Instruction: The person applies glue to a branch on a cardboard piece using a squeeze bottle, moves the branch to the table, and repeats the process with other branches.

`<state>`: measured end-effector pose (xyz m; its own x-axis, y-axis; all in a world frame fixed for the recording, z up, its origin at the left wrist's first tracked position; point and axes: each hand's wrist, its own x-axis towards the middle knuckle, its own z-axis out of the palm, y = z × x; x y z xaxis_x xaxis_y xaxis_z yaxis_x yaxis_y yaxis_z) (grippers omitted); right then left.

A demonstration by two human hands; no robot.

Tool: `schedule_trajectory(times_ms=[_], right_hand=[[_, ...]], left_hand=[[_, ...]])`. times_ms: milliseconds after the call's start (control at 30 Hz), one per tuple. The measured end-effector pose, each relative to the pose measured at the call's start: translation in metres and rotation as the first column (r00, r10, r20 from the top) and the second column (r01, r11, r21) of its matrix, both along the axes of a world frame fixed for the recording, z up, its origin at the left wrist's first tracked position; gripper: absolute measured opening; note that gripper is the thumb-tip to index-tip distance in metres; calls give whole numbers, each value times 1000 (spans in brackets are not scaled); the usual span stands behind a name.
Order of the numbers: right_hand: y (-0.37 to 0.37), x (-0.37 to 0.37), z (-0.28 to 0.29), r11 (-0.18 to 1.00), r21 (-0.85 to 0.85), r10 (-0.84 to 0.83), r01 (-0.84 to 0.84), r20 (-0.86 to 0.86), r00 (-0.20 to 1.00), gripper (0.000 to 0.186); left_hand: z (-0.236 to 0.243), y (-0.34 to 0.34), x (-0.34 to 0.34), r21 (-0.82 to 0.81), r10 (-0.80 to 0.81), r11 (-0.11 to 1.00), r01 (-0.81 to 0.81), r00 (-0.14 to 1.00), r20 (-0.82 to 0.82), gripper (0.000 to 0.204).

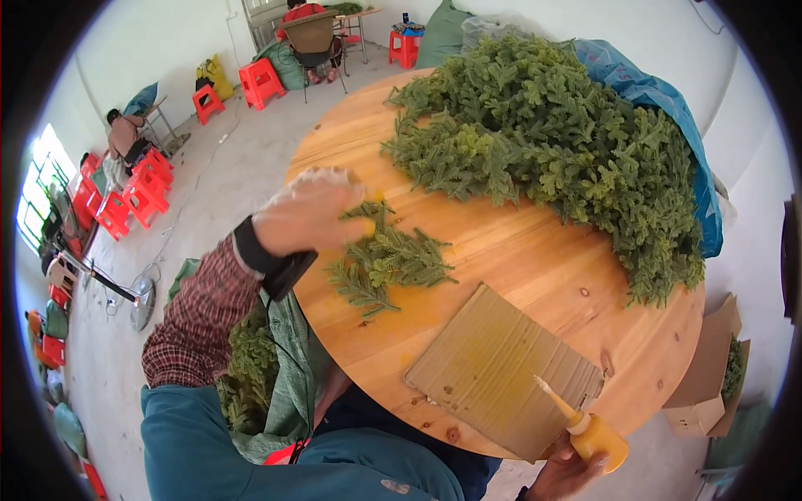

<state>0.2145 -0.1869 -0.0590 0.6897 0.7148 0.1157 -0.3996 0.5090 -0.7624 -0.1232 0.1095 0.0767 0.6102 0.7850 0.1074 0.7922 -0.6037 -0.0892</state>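
Note:
My left hand [311, 210], blurred by motion and with yellow on its fingertips, is over the left side of the round wooden table [510, 242]. Right at its fingers is a small bunch of green fir-like sprigs [397, 257]; whether the fingers grip it cannot be made out. My right hand [570, 474], low at the table's near edge, is closed around a yellow squeeze bottle [600, 442]. The bottle tilts, its pale pointed nozzle aimed up and left over a piece of corrugated cardboard [493, 367] with yellowish smears.
A large heap of green sprigs [551, 134] spills from a blue bag [660, 92] on the table's far side. Beside my left arm stands a green sack [288, 367] of sprigs. An open carton [706, 376] is at the right. Red stools [261, 82] and two seated people are farther back.

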Motion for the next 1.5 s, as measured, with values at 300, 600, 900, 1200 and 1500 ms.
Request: schedule_trajectory(times_ms=[300,600,900,1200,1500], right_hand=[[-2,-1,-15,997,-64,-46,44,-32,998,53],[-7,5,-27,998,-59,11,-15,-63,998,48],[-7,6,-32,997,-29,67,-68,-51,996,47],[-4,3,-26,997,-38,62,-62,-1,998,47],[-6,5,-27,996,-20,89,-89,-32,996,45]], left_hand=[[-22,82,59,254,-234,949,185,956,176,34],[-32,99,90,201,-177,966,163,983,53,36],[-42,125,81,165,-125,982,89,968,218,35],[-48,134,85,38,-36,999,27,962,269,32],[-8,122,77,-228,61,954,194,618,784,44]])
